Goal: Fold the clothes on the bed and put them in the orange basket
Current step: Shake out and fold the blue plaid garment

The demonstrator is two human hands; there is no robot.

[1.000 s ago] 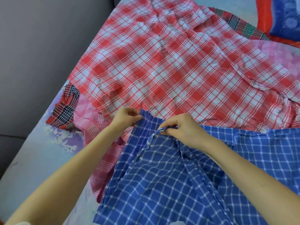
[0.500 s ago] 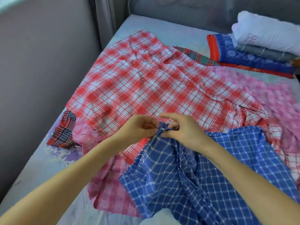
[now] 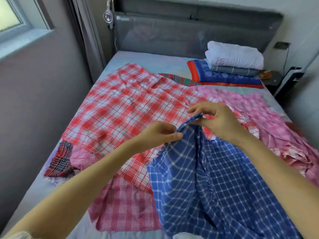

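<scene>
A blue checked cloth (image 3: 212,178) hangs from both hands above the bed, its lower part draped toward me. My left hand (image 3: 160,134) pinches its top edge on the left. My right hand (image 3: 219,120) pinches the same edge slightly higher and to the right. Under it a large red-and-white checked cloth (image 3: 120,111) lies spread flat across the bed. A pink cloth (image 3: 269,121) is bunched at the right. A pink checked cloth (image 3: 124,206) lies at the near left, and a dark red plaid piece (image 3: 60,159) sits beside it. No orange basket is in view.
A stack of folded blankets (image 3: 233,66) sits at the head of the bed on the right. A grey headboard (image 3: 189,31) closes the far end. A wall with a window (image 3: 12,14) runs along the left side. A dark bedside stand (image 3: 274,80) is at the far right.
Both hands have lifted the blue cloth's top edge up off the bed and come closer together. The view has tilted up, showing the headboard and the folded stack.
</scene>
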